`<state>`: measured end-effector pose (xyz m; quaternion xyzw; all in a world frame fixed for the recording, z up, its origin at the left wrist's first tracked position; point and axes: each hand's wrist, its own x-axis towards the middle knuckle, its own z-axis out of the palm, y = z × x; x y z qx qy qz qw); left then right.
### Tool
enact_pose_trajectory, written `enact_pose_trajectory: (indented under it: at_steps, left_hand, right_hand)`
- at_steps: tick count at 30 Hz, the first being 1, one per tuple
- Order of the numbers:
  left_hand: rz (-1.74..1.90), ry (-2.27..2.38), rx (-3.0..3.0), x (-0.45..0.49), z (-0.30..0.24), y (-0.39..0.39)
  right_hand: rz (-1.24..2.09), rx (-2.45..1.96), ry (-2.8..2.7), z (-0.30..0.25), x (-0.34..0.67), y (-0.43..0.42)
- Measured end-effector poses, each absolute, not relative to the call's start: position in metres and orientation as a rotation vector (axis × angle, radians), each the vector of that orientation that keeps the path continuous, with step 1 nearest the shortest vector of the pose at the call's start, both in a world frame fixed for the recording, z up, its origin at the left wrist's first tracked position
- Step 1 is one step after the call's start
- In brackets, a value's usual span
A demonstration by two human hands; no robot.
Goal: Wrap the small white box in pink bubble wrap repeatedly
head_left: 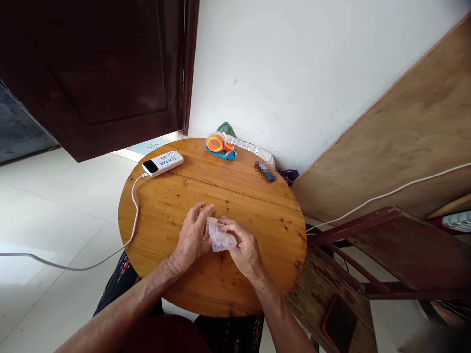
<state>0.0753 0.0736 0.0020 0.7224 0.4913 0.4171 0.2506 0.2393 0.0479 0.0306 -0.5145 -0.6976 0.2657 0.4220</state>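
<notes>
A small crumpled, folded piece of translucent plastic, like bubble wrap [222, 239], is held just above the near middle of the round wooden table [165, 211]. My right hand [246, 247] pinches it from the right, thumb below and fingers along its upper edge. On its other side is my left hand [191, 238], fingers stretched out and apart, the thumb side close against the plastic. Whether the left thumb presses on it is hard to make out. Whatever may lie inside the folds is hidden.
On the table stand a white power bank [163, 163] with a white cable [137, 211] trailing off left, an orange and blue tape dispenser [221, 146], and a blurred dark object [265, 171]. A wall [279, 73] rises behind; a wooden chair [368, 255] is at right.
</notes>
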Motion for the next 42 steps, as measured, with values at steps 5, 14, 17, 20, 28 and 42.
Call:
enact_pose_trajectory:
  at_steps: [5, 14, 17, 20, 28, 42]
  left_hand:
    - [0.989, 1.050, 1.986, 0.058, 0.010, 0.081]
    - [0.862, 0.929, 2.165, 0.043, 0.007, 0.085]
    - [0.811, 1.000, 2.108, 0.051, 0.012, 0.088]
    - [0.651, 1.208, 2.111, 0.057, 0.020, 0.093]
    - [0.712, 0.995, 1.697, 0.063, 0.023, 0.101]
    - [0.821, 0.702, 1.271, 0.062, -0.012, 0.113]
  right_hand:
    - [0.395, -1.216, -1.961, 0.018, 0.245, 0.030]
    - [0.260, -1.223, -1.941, 0.009, 0.243, 0.035]
    - [0.552, -1.307, -1.808, 0.020, 0.245, 0.043]
    - [0.860, -1.441, -1.717, 0.027, 0.247, 0.054]
    - [0.931, -1.561, -1.631, 0.020, 0.250, 0.088]
    - [0.873, -1.488, -1.679, 0.023, 0.247, 0.099]
